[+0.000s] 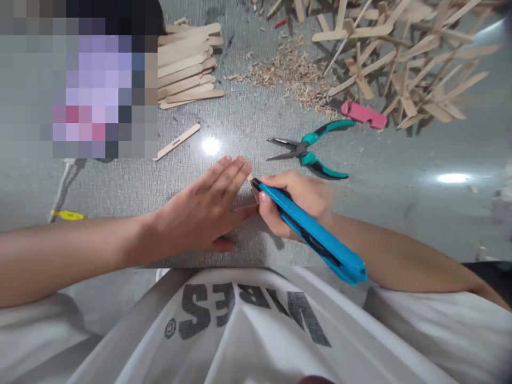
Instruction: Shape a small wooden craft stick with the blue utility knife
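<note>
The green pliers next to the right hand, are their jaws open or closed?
Open. The pliers lie flat on the table, beyond the right hand; the two thin tips point left with a clear gap between them.

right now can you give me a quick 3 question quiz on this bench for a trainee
1. True or false: the left hand lies flat, pressing a wooden stick to the table.
2. What do the right hand fingers grip? A) blue utility knife B) teal pliers C) pink cutter
3. What lies between the stacked sticks and the pile of glued stick shapes?

Key: 1 true; 2 A; 3 wood shavings.
</note>
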The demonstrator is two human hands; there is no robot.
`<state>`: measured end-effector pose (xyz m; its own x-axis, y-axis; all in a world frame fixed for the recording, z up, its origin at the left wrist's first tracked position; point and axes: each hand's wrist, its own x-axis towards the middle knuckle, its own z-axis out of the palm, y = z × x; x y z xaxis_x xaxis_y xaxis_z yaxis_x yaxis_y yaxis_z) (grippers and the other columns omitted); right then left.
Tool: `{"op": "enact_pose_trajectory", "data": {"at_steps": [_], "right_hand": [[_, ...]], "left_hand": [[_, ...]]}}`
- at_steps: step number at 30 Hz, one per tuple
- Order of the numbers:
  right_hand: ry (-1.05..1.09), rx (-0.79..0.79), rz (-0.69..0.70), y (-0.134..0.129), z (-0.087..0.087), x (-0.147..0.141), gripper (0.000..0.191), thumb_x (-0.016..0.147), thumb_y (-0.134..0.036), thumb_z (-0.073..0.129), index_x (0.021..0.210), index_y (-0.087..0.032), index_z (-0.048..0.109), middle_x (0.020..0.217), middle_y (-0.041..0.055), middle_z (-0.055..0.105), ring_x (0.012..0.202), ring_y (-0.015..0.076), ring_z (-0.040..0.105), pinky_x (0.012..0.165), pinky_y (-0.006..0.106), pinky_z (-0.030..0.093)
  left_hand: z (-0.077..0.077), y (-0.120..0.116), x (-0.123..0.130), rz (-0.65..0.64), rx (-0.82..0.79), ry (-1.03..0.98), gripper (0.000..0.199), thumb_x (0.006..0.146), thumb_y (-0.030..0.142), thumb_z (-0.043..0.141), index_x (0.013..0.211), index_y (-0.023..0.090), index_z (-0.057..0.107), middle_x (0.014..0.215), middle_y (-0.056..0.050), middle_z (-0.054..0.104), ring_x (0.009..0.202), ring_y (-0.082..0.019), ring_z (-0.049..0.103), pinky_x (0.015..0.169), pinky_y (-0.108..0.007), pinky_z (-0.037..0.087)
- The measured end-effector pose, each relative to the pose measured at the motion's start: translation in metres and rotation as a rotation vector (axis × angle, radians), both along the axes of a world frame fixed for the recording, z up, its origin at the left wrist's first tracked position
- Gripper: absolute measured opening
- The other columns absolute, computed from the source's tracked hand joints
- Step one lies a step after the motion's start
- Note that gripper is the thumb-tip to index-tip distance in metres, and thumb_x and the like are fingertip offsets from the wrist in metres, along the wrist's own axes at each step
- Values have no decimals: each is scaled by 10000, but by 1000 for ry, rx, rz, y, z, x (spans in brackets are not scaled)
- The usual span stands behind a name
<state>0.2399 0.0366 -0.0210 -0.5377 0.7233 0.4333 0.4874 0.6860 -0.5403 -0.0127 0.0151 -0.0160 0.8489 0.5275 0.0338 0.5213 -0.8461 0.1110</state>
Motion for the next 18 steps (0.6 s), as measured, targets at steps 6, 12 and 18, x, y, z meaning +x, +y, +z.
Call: {"op": "enact_pose_trajectory", "data": {"at_steps": [6, 12, 18], "right_hand": [[-1, 30, 11, 1, 3, -4, 291, 954, -116, 691, 1167, -289, 594, 748, -44, 771, 550, 153, 690, 567, 274, 551], [7, 14, 42, 2, 1, -1, 298, 970, -109, 681, 1199, -283, 603, 783, -23, 784, 598, 162, 726, 599, 271, 586], [30, 37, 56, 4, -3, 2, 271, 965, -115, 709, 1178, -270, 644, 803, 4, 796, 603, 162, 725, 608, 272, 607]], "left_hand": [[-3, 8, -3, -50, -150, -88, 972, 902, 747, 887, 1624, 155, 614, 1883, -284, 378, 1775, -502, 349, 1461, -651, 338], [-6, 8, 2, 4, -214, -97, 959, 866, 732, 927, 1571, 136, 665, 1892, -318, 327, 1762, -544, 348, 1457, -673, 337], [-5, 6, 8, 0, -154, -53, 1109, 806, 812, 941, 1613, 123, 618, 1846, -351, 397, 1736, -557, 393, 1429, -689, 373]]}}
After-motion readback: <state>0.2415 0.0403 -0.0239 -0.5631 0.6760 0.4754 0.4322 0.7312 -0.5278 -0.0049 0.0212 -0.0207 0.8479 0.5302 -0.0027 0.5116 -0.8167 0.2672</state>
